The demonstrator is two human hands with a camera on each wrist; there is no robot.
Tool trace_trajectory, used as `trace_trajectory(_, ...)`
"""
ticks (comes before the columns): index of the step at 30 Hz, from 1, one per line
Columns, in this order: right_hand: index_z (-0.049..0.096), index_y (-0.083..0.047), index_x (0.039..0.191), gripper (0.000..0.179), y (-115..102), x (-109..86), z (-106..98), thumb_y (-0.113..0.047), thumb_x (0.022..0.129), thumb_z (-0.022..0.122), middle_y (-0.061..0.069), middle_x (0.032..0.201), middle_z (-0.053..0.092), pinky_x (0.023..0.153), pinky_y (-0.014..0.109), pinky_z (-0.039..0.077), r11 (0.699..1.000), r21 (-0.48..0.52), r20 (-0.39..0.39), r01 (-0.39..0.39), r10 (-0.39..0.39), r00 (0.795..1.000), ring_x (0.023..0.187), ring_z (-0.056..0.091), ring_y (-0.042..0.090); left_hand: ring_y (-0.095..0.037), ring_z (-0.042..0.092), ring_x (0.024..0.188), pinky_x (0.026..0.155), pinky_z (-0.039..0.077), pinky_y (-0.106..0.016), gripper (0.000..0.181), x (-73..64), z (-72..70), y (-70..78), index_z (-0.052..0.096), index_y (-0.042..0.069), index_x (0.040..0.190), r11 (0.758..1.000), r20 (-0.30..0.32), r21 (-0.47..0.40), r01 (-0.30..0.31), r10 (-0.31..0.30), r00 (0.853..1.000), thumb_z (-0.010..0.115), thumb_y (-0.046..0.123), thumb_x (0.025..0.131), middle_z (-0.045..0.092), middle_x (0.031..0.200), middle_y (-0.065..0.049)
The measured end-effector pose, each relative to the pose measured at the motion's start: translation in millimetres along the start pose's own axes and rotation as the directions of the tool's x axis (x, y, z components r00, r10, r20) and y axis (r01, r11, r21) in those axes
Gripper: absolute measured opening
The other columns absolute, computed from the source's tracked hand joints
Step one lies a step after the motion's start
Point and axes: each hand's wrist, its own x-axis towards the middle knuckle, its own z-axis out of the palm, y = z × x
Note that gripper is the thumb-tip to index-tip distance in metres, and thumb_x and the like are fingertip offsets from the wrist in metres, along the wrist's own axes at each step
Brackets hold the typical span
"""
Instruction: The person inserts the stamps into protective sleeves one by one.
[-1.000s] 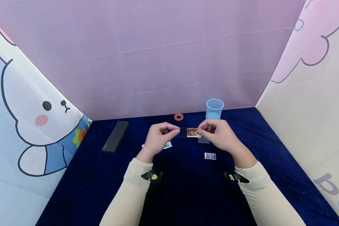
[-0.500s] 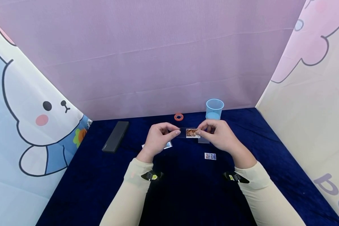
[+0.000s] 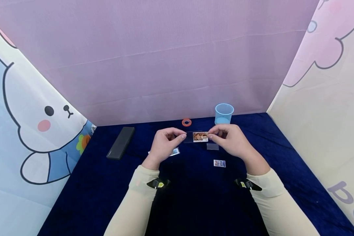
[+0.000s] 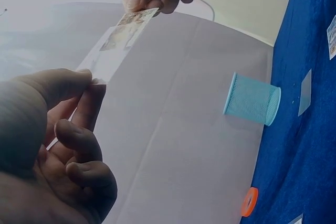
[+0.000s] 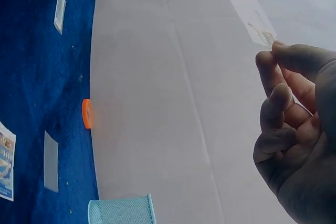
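Observation:
Between both hands, raised over the blue cloth, is a clear plastic sleeve [image 3: 188,137] with a small stamp [image 3: 200,136] overlapping its right part. The stamp has a brown picture and a white border. My left hand [image 3: 166,144] pinches the sleeve's left end between thumb and forefinger. At the other side, my right hand [image 3: 231,141] pinches the stamp's right edge with thumb and forefinger. In the left wrist view the sleeve [image 4: 97,59] shows see-through, the stamp [image 4: 126,31] reaching up to the right fingertips. I cannot tell how deep the stamp sits inside.
Below the right hand lie another clear sleeve [image 3: 212,146] and a blue-and-white stamp [image 3: 219,163]. The left hand partly covers another printed piece [image 3: 175,151]. Farther back are an orange-red tape roll [image 3: 186,122] and a light-blue mesh cup [image 3: 224,114]. A flat black case [image 3: 121,143] lies left.
The stamp has shifted slightly left toward my left hand, and its picture shows more fully. Sleeve and stamp have risen a little, uncovering the loose sleeve below.

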Motion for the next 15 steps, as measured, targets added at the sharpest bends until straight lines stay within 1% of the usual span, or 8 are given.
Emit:
trace_trajectory(5, 0.08, -0.018, 0.1, 0.004, 1.7, -0.3, 2.1, -0.019, 0.096, 0.08, -0.003, 0.075, 0.063, 0.054, 0.029, 0.045, 1.0, 0.009, 0.01, -0.01, 0.01, 1.0, 0.062, 0.055, 0.018, -0.013, 0.04, 0.048, 0.047, 0.031, -0.025, 0.009, 0.6, 1.7, -1.1, 0.082, 0.006, 0.103, 1.0, -0.001, 0.003, -0.001, 0.001, 1.0, 0.08, 0.009, 0.094, 0.058, 0.065, -0.017)
trace_trajectory(8, 0.08, -0.017, 0.099, 0.004, 1.8, 0.2, 3.5, -0.019, 0.096, 0.08, -0.004, 0.074, 0.064, 0.054, 0.029, 0.046, 1.0, 0.008, 0.012, -0.001, 0.001, 1.0, 0.061, 0.056, 0.018, -0.014, 0.038, 0.048, 0.047, 0.031, -0.025, 0.008, 0.5, 2.3, -1.0, 0.081, 0.005, 0.102, 1.0, 0.005, 0.006, -0.001, 0.001, 1.0, 0.079, 0.006, 0.095, 0.056, 0.064, -0.018)
trace_trajectory(10, 0.08, -0.017, 0.099, 0.004, 1.4, 0.5, 4.1, -0.019, 0.096, 0.08, -0.004, 0.074, 0.064, 0.054, 0.03, 0.046, 1.0, 0.009, 0.014, 0.008, -0.008, 1.0, 0.061, 0.056, 0.017, -0.014, 0.038, 0.048, 0.047, 0.031, -0.025, 0.008, 0.3, 2.2, -1.2, 0.081, 0.005, 0.102, 1.0, 0.013, 0.008, 0.001, -0.001, 1.0, 0.079, 0.007, 0.095, 0.056, 0.064, -0.018)
trace_trajectory(15, 0.08, -0.019, 0.099, 0.004, 0.8, 0.5, 5.0, -0.018, 0.095, 0.08, -0.006, 0.074, 0.064, 0.053, 0.03, 0.046, 1.0, 0.01, 0.018, 0.016, -0.017, 1.0, 0.061, 0.056, 0.017, -0.016, 0.039, 0.048, 0.046, 0.031, -0.026, 0.01, -0.8, 1.5, 0.5, 0.082, 0.011, 0.103, 1.0, 0.029, -0.007, 0.001, 0.0, 1.0, 0.081, 0.016, 0.095, 0.059, 0.068, -0.017)
